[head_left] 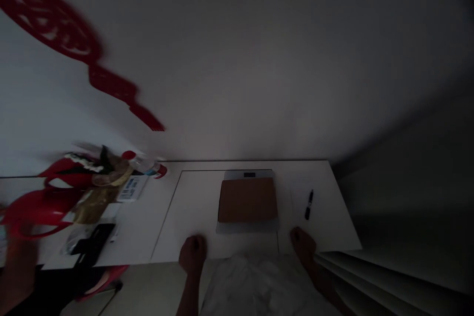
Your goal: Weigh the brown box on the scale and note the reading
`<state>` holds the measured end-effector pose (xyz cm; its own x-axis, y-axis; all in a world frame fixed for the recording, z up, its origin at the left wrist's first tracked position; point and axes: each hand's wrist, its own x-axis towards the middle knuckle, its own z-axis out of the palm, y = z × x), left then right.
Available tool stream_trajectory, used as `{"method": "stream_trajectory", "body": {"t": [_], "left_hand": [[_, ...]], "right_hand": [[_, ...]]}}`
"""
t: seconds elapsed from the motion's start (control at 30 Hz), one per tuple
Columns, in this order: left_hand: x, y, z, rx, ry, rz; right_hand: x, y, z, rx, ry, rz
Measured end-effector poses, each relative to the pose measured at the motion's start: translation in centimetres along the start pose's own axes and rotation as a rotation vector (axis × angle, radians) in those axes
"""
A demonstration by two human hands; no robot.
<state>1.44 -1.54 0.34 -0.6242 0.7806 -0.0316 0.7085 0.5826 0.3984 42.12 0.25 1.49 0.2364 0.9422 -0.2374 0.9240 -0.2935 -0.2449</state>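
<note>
My left hand (pixel 193 254) rests as a fist at the front edge of the white table (pixel 192 202), left of a brown cardboard box (pixel 248 200). Curled closed as well, my right hand (pixel 303 243) lies at the edge to the right of the box. Nothing shows in either fist, and neither touches the box. Under the box is a flat, pale grey thing (pixel 246 227) with a small dark rectangle at its far side, like a scale's display. Beyond my right hand lies a black pen (pixel 309 205) on what looks like a sheet of paper (pixel 298 195).
At the left stand a plastic bottle (pixel 146 164) with a red cap, a white box (pixel 132 188) with blue print, and blurred red containers (pixel 40 210). A black object (pixel 99 242) lies nearer. Another person's arm (pixel 20 256) reaches in there. A wall (pixel 244 84) rises behind the table.
</note>
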Motion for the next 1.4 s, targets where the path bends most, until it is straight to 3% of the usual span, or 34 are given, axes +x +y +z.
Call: {"method": "stream_trajectory", "body": {"t": [0.2, 0.4, 0.5, 0.6, 0.73, 0.87, 1.03, 1.23, 1.4], "left_hand": [[0.8, 1.2, -1.2, -0.112, -0.097, -0.144], [2.7, 4.3, -2.9, -0.577, 0.008, -0.206], [3.3, 6.7, -3.9, -0.886, -0.099, -0.198], [3.5, 8.7, -4.6, -1.064, -0.275, -0.148], [3.6, 10.1, -4.3, -1.059, -0.433, -0.157], [4.0, 10.4, -3.3, -0.989, -0.492, -0.182], [3.2, 11.1, -4.5, -0.987, -0.572, -0.241], [1.0, 14.1, -7.8, -1.024, -0.59, -0.236], [0.3, 15.5, -8.9, -0.995, -0.524, -0.237]], "right_hand": [[0.1, -0.1, -0.1, 0.02, 0.013, -0.01], [0.0, 0.2, 0.1, 0.131, 0.084, -0.022], [0.3, -0.6, -0.9, 0.335, 0.189, 0.005], [1.6, -3.2, -2.8, 0.664, 0.273, -0.026], [4.2, -8.1, -4.4, 1.032, 0.168, -0.157], [5.9, -11.1, -3.9, 1.146, 0.008, -0.157], [6.0, -11.7, -3.5, 1.191, -0.127, -0.138], [5.1, -12.7, -5.3, 1.278, -0.245, -0.126], [3.7, -13.9, -5.9, 1.251, -0.211, -0.094]]}}
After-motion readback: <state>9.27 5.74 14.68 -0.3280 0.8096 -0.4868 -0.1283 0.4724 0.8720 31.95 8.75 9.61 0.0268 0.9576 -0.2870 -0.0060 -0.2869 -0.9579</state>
